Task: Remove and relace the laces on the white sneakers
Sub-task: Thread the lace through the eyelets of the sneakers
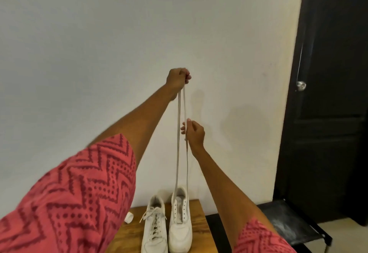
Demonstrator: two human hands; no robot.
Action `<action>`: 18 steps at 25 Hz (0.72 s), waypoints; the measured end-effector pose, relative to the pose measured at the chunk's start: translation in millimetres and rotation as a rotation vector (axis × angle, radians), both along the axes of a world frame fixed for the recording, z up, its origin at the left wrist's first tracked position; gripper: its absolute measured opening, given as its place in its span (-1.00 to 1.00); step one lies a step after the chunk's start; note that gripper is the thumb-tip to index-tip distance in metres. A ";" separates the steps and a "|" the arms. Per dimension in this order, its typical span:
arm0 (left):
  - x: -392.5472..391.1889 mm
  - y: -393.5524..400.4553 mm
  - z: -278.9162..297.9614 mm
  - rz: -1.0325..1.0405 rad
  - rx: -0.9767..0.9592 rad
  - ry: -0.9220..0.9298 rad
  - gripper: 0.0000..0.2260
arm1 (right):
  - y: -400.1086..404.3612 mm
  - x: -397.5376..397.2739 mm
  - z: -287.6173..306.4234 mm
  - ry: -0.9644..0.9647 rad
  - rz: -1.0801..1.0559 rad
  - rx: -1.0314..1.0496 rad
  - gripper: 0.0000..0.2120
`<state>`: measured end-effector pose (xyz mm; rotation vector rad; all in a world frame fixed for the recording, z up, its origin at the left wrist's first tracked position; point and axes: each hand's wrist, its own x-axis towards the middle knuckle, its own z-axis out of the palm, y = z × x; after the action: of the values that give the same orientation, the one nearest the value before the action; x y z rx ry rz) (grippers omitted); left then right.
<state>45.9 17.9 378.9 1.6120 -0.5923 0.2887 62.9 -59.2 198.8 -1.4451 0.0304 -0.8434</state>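
White lace (177,133), limp and light, hangs doubled from the left hand (177,79) pinching it at 12 o'clock; right hand (194,133) pinches one strand. Best held near the tips.

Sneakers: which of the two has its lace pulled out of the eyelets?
The right sneaker: bare eyelets, its lace held up by both hands. The left sneaker is laced.
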 end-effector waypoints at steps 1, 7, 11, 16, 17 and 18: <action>-3.3 2.3 0.6 0.025 0.016 -0.019 -0.74 | 5.9 -8.1 23.0 -0.034 0.038 0.041 -0.66; -16.1 19.2 -4.3 0.170 0.110 -0.021 -0.76 | 8.9 -45.2 96.8 -0.202 0.154 -0.097 -0.76; -28.2 25.5 7.6 0.117 0.132 -0.042 -0.79 | 8.8 -55.3 125.5 -0.226 0.264 -0.190 -0.85; -29.3 32.3 24.2 0.150 0.073 -0.065 -0.85 | 9.1 -48.5 150.7 -0.233 0.144 -0.174 -0.93; -28.7 34.5 24.9 0.174 0.039 -0.064 -0.87 | 8.5 -47.4 152.5 -0.240 0.133 -0.171 -0.93; -27.8 35.4 24.1 0.194 0.019 -0.065 -0.88 | 7.2 -46.9 152.4 -0.248 0.123 -0.175 -0.93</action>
<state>18.1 53.3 403.0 1.6859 -0.4890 0.4820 15.9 -51.9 351.2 -1.4783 -0.3239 -0.9352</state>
